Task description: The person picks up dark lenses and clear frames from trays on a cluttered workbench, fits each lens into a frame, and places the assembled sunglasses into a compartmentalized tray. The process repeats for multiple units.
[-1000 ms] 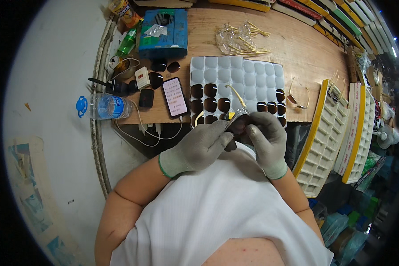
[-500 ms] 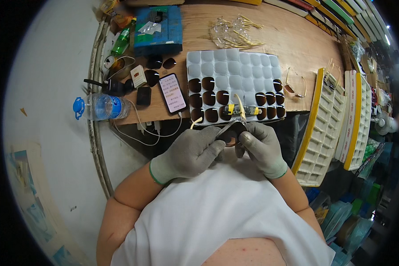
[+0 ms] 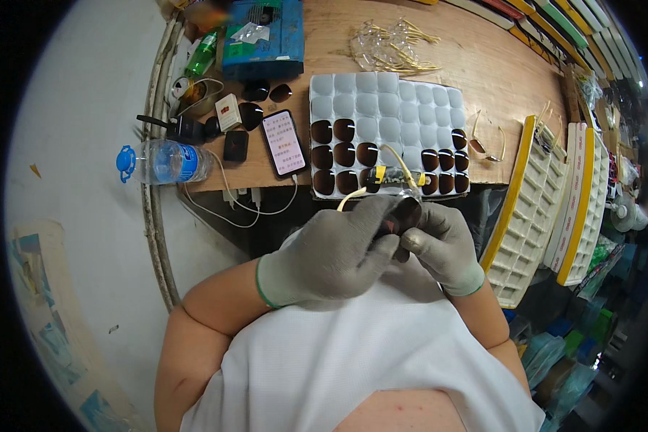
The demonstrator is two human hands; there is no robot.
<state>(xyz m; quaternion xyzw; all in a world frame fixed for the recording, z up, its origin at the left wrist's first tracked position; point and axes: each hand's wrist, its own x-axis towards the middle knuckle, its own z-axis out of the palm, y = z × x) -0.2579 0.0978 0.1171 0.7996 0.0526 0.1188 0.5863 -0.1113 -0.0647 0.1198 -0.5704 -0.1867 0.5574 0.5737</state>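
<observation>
Both my hands wear grey gloves with green cuffs and hold a pair of sunglasses (image 3: 408, 211) close to my white shirt, just short of the table edge. My left hand (image 3: 335, 248) is closed round the left side of the glasses and covers much of the frame. My right hand (image 3: 445, 248) pinches the dark lens at the right, thumb in front. Cream-coloured temple arms stick up past the fingers. Beyond them lies a pale moulded tray (image 3: 378, 104) of rounded pockets, with brown tinted lenses (image 3: 345, 155) in its nearer pockets. A yellow-and-black tube (image 3: 392, 176) rests across its near edge.
Left of the tray are a phone (image 3: 284, 144) on a cable, a small black box (image 3: 235, 146), a water bottle (image 3: 169, 163) and a blue metal box (image 3: 263, 43). Clear-lensed frames (image 3: 392, 47) lie behind. Another pair of glasses (image 3: 487, 144) and yellow-edged compartment trays (image 3: 523, 216) are at right.
My hands and the sunglasses have shifted right. The left hand now covers more of the glasses, and their lens sits at a different angle. The whole view has also moved slightly.
</observation>
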